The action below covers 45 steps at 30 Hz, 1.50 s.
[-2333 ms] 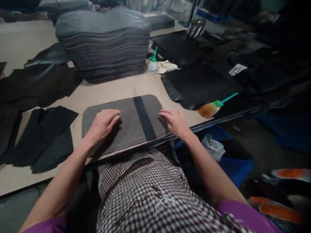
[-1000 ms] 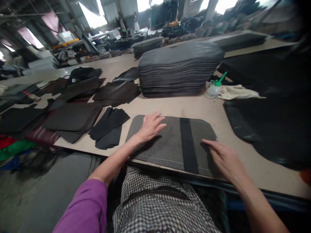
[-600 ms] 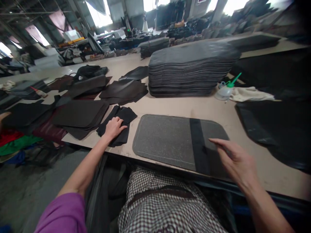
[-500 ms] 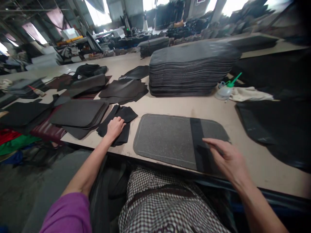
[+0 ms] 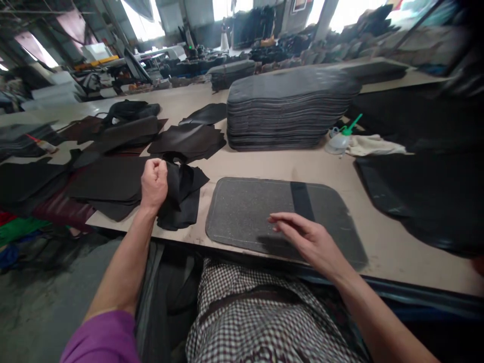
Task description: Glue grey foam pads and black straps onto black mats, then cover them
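My left hand (image 5: pixel 154 184) is closed on the edge of a black fabric piece (image 5: pixel 178 181), which is raised and curling above a small pile of similar black pieces (image 5: pixel 179 218). A grey panel (image 5: pixel 249 212) with rounded corners and a pale line along its edge lies flat in front of me. Across its right part runs a black strip (image 5: pixel 301 199). Over the panel's near half hovers my right hand (image 5: pixel 308 239), fingers stretched forward and thumb a little apart, with nothing visible in it. A shadow falls beneath that hand.
Behind the panel stands a tall stack of dark panels (image 5: pixel 287 116). A bottle with a green spout (image 5: pixel 339 141) and a pale cloth (image 5: pixel 376 144) are right of it. Dark sheets (image 5: pixel 109 179) lie at left, and black material (image 5: pixel 427 196) covers the right side.
My left hand has lifted a black fabric piece from the small pile, moving up and left. My right hand has shifted left over the panel, away from the black strip.
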### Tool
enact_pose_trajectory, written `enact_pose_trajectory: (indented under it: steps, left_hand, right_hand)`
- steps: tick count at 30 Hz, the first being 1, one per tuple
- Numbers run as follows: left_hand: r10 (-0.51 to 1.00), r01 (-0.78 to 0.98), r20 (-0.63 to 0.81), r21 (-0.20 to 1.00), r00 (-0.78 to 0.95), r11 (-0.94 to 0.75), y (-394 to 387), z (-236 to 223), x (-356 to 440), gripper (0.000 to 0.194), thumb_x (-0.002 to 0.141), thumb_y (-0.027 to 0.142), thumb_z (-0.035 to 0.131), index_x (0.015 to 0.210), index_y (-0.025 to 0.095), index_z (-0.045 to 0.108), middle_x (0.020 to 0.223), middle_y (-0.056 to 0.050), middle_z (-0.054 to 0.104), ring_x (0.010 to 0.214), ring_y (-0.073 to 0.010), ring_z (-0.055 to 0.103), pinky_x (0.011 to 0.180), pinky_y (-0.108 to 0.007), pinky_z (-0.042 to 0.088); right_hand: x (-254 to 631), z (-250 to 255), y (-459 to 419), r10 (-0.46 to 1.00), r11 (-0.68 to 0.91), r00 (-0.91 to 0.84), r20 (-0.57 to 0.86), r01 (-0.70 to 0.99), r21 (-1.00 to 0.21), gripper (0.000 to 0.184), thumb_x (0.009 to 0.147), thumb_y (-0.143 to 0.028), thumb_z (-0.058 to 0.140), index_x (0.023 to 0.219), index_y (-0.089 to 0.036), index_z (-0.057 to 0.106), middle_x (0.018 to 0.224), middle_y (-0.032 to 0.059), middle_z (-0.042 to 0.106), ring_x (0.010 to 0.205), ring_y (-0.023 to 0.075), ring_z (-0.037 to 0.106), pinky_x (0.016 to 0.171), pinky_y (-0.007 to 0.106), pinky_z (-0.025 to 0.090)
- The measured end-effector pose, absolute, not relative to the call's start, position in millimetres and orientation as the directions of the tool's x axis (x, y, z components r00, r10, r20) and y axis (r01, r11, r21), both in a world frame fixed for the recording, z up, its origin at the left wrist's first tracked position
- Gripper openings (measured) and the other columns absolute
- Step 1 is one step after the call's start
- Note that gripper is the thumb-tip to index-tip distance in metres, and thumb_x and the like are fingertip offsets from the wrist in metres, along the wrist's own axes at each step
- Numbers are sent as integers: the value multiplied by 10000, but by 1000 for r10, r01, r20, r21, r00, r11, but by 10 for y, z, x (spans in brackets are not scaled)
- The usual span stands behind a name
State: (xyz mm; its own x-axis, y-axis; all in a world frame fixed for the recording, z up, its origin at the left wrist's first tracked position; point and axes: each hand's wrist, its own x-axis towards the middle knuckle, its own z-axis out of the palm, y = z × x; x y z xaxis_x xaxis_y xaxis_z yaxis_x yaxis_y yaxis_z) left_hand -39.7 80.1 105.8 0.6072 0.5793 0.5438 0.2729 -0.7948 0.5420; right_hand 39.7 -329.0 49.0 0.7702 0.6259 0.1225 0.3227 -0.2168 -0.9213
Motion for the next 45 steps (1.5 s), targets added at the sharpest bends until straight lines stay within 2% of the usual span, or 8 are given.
enact_pose_trajectory:
  steps: [5,11,18,26,29,34,38,45]
  left_hand:
    - [566,123,568,632,597,-765,414,1174,-390,296,1014,486,504,1024,205,595,719,21,546,672,-142,511,706,-310,419]
    - [691,143,461,767,556,-626,805,869,-272,258,973,423,575,947,171,627,798,22,587,731,-108,503,724,-242,407]
    - [739,110,407,835,537,-540,968,775,-470,345,922,510,613,966,170,653,836,11,611,756,-124,536,726,-234,437]
    - [750,-204,454,890,481,-408,638,1143,-747,349,959,523,591,1089,199,589,903,-12,678,794,-133,634,826,-281,529]
    - [756,-247,474,881,451,-405,455,1229,-843,318,967,498,603,1082,203,584,903,-11,669,813,-128,639,830,-267,532]
    - [733,-111,386,912,561,-395,1,992,-992,299,972,505,602,1069,221,593,848,14,599,706,-99,558,648,-196,465]
    - [514,88,76,954,854,-286,-522,700,-1130,294,999,525,543,1070,241,565,724,48,539,579,-94,489,543,-204,410]
    - [-112,218,-280,896,953,-387,-689,658,-989,457,1024,575,447,1015,191,694,840,-35,697,710,-127,629,630,-232,477]
  right_hand:
    - [356,606,-2663,835,-84,546,65,243,-966,251,1039,-327,552,1197,-214,711,1129,52,740,953,190,717,870,321,570]
    - [685,404,-1580,923,-140,348,167,705,-695,322,1036,-148,554,1349,-125,623,1332,127,668,1180,219,658,1034,352,525]
    - [743,106,-484,950,-99,235,203,849,-519,566,1041,-289,647,1541,-124,438,1683,166,238,1555,299,223,1254,521,277]
    - [780,59,-162,944,-230,321,72,801,-553,331,983,-302,699,1272,-149,656,1581,189,432,1473,374,368,1190,626,294]
    - [752,252,-334,926,-213,361,110,739,-639,247,1043,-316,586,1192,-151,696,1548,163,486,1491,376,334,1199,617,264]
    - [489,531,-1042,936,25,339,89,190,-981,903,1071,-679,-45,1270,-164,669,1209,132,712,1125,239,678,948,375,559]
    - [228,521,-1724,875,275,485,3,-491,-827,667,887,-792,669,1102,-161,687,1054,115,739,921,212,714,852,314,591]
    - [57,324,-2550,737,196,660,-149,-419,-886,451,919,-584,761,990,-161,620,850,60,729,591,133,656,546,208,550]
